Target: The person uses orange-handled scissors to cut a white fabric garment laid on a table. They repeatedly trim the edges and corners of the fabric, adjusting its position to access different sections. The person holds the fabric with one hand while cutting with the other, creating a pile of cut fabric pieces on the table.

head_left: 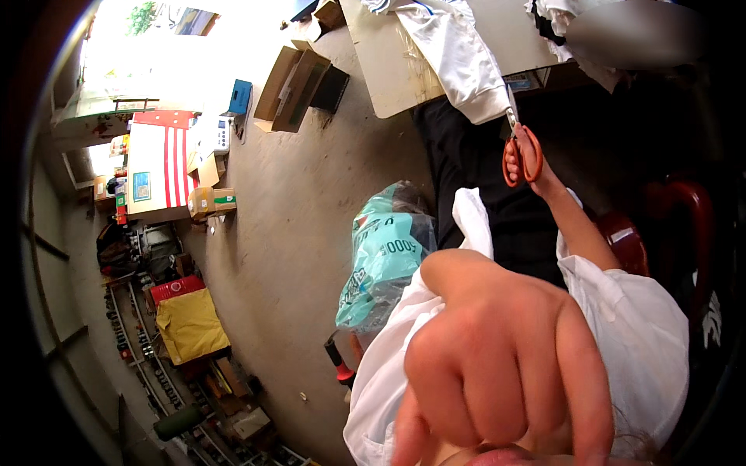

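My left hand (505, 349) looms large at the lower middle, close to the camera. Its fingers are curled with the knuckles up; the fingertips are hidden, so I cannot see what they hold, if anything. Farther off, my right hand (531, 155) grips the orange handles of a pair of scissors (510, 116). The blades point away from me, beside the end of a white garment (458, 66). That garment hangs over the edge of a pale table (377, 74), and black cloth (458, 163) lies below it across my lap.
A teal plastic bag (385, 248) is on the floor at my left, near a red and black handle (340, 365). Dark red chair parts (625, 241) are at right. An opened cardboard box (291, 89) sits beyond. Racks, boxes and a yellow cloth-like piece (193, 326) line the left.
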### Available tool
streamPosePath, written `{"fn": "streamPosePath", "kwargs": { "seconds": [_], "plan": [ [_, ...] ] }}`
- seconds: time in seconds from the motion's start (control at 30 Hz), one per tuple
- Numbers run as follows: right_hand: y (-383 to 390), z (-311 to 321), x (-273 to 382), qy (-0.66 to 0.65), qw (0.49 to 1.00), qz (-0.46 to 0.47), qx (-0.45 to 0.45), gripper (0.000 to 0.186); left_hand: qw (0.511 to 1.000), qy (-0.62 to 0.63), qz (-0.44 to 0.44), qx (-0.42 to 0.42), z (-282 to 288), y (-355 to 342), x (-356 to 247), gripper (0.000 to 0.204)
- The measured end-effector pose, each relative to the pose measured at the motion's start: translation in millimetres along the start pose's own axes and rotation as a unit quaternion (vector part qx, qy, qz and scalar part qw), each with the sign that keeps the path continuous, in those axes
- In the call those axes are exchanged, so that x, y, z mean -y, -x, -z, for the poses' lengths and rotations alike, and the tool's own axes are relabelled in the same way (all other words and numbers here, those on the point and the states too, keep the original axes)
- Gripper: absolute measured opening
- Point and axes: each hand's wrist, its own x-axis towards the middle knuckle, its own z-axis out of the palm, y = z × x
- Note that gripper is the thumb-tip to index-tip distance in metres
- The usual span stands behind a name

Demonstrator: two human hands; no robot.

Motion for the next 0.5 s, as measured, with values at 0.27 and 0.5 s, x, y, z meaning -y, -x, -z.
{"fn": "streamPosePath", "kwargs": {
  "seconds": [0.27,0.5],
  "plan": [
    [-0.3,-0.9,-2.4,-0.001,1.000,0.007,0.024,0.050,1.000,0.013,-0.026,0.006,-15.1,-11.4,1.5,0.056],
    [-2.5,5.6,-3.6,-0.001,1.000,-0.005,0.021,0.052,0.999,0.034,-0.019,0.010,-14.5,-11.0,-0.7,0.056]
  ]
}}
